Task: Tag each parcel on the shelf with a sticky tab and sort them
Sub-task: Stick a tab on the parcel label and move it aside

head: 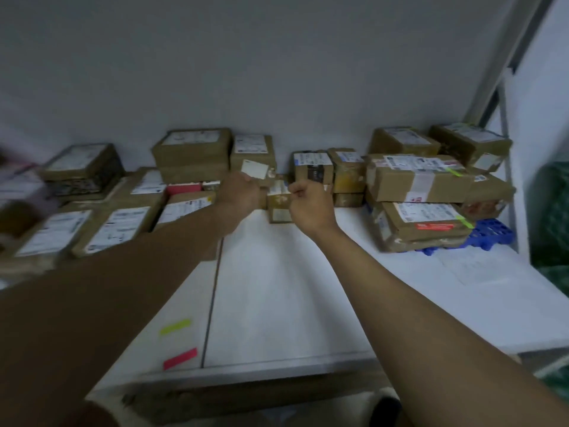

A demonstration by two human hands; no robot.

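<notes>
Several brown cardboard parcels with white labels line the back of the white shelf (277, 288). My left hand (238, 191) is stretched forward and grips a small white card or pad of tabs (255, 168). My right hand (308, 200) is curled beside it, fingertips pinched together over a small parcel (278, 206); whether it holds a tab is hidden. Two parcels on the right, an upper parcel (418, 178) and a lower parcel (428, 221), each carry a green tab.
A green sticky tab (175, 326) and a pink sticky tab (180, 359) are stuck near the shelf's front edge. A blue plastic tray (492, 231) lies under the right stack. A metal upright (505, 118) stands at the right, green netting beyond.
</notes>
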